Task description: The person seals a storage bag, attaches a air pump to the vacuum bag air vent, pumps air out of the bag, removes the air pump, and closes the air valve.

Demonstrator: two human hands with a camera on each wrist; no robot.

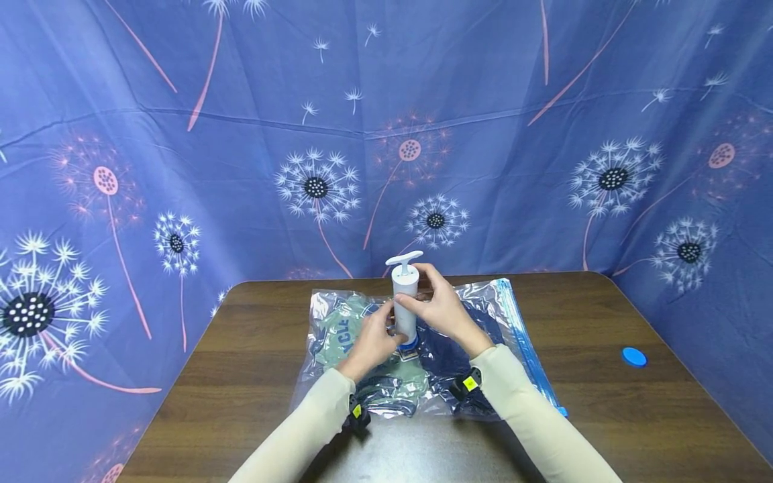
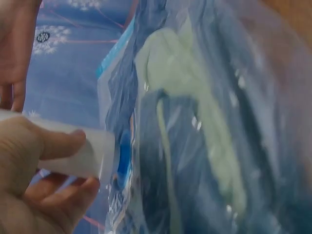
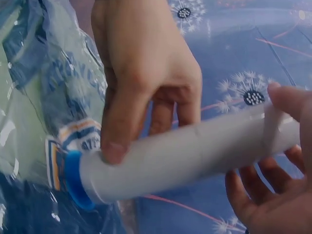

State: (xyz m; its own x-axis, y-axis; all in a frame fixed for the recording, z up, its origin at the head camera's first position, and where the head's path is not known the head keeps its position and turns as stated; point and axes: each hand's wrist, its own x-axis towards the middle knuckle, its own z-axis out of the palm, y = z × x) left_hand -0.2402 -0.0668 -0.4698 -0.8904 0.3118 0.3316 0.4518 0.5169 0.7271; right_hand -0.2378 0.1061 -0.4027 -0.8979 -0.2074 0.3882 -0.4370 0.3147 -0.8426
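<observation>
A white hand pump (image 1: 406,320) with a T-shaped handle (image 1: 404,257) stands nearly upright on the blue valve (image 3: 77,179) of a clear vacuum storage bag (image 1: 320,386). My left hand (image 1: 373,343) grips the lower barrel, thumb and fingers on either side just above the valve. Higher up, my right hand (image 1: 443,310) holds the barrel below the handle, its fingers wrapped behind. Inside the bag lie a pale green garment (image 1: 341,329) with blue lettering and a dark navy garment (image 1: 437,345). The right wrist view shows both hands around the pump.
A blue zip strip (image 1: 531,342) runs along the bag's right edge. One round blue cap (image 1: 634,357) lies on the brown wooden table (image 1: 594,429) at the right. Behind the table hangs a blue dandelion-print cloth (image 1: 501,161).
</observation>
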